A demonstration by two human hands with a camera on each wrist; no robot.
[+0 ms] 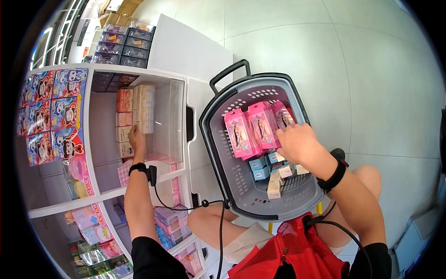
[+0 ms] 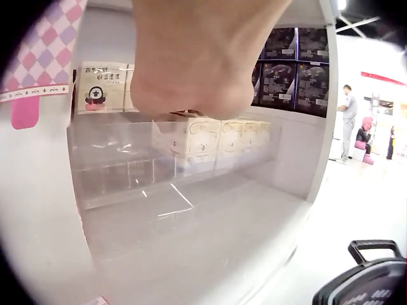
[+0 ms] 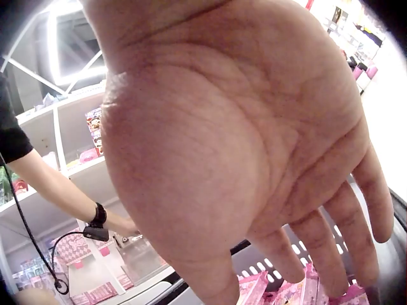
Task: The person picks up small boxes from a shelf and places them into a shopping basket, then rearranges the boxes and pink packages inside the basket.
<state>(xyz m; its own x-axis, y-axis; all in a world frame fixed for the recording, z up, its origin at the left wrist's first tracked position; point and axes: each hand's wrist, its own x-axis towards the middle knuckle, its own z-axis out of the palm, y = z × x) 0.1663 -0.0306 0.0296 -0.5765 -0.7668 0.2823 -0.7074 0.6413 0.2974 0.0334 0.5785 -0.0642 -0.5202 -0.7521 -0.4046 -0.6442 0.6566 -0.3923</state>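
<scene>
My left hand (image 1: 136, 140) reaches into the shelf, its fingertips right at a row of small cream boxes (image 1: 143, 109). The left wrist view shows the heel of this hand (image 2: 194, 63) above the cream boxes (image 2: 197, 138), hiding the fingers, so I cannot tell whether they pinch a box. Over the grey basket (image 1: 239, 204), my right hand (image 1: 299, 145) hangs beside several pink boxes (image 1: 262, 128) with a doll picture. Its palm (image 3: 254, 146) faces the right wrist camera, fingers spread loosely with nothing between them. Small blue boxes (image 1: 260, 173) and cream boxes (image 1: 274, 188) lie lower in the basket.
A clear plastic panel (image 1: 167, 123) fronts the shelf compartment. Red and orange boxes (image 1: 124, 100) stand beside the cream stacks. Blue and red packs (image 1: 65, 111) fill the left shelf. Clear drawers (image 1: 135, 44) stand on top. A black cable (image 1: 222, 242) runs between the wrists.
</scene>
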